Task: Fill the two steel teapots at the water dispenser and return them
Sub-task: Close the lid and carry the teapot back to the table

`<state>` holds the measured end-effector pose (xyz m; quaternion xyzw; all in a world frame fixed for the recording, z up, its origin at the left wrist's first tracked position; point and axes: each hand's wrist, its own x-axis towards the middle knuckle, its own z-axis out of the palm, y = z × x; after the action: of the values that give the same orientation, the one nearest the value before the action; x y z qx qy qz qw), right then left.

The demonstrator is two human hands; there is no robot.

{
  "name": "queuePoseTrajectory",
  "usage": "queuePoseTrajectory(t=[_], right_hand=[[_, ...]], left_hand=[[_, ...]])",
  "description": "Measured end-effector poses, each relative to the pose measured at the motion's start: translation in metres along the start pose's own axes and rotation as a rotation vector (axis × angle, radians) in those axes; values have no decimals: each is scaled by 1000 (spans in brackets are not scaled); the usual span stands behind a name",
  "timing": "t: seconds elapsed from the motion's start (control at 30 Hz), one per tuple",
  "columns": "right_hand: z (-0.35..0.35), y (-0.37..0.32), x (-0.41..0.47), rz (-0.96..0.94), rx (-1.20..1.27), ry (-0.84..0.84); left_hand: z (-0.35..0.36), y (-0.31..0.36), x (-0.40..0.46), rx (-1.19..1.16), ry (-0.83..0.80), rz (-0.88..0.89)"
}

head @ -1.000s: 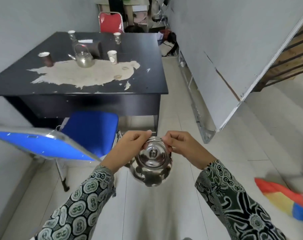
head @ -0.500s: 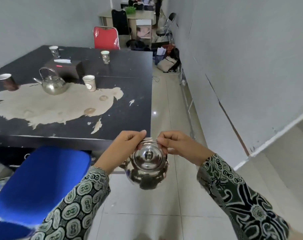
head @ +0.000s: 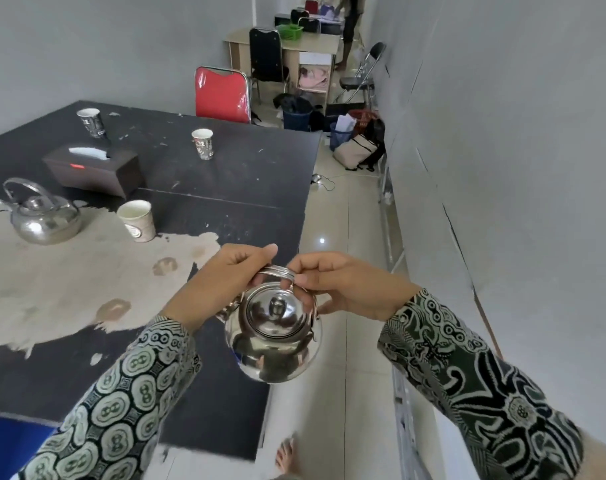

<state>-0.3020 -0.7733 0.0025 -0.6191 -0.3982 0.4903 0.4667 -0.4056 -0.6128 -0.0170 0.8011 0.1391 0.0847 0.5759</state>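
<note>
While I carry one lidded teapot by its handle, left hand and right hand both curled round it just off the black table corner, the second teapot already sits on the worn top. I judge this one is nearly returned. Paper cups stand nearby; chairs and a desk lie beyond.

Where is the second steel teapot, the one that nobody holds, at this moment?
In the head view the second teapot stands at the left on the black table, beside a paper cup and in front of the tissue box.
</note>
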Motion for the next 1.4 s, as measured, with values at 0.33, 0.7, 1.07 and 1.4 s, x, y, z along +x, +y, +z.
queuePoseTrajectory(t=[0.33, 0.7, 1.07, 1.4], right_hand=[[-144, -35, 148, -95, -23, -27], [-269, -76, 305, -162, -40, -215], [-333, -160, 439, -262, 2, -376], [-363, -237, 563, -265, 10, -459]], left_hand=[[-40, -12, 158, 92, 383, 170], [-49, -24, 288, 375, 916, 237], [-120, -24, 394, 783, 911, 86], [-230, -14, 479, 1075, 906, -85]])
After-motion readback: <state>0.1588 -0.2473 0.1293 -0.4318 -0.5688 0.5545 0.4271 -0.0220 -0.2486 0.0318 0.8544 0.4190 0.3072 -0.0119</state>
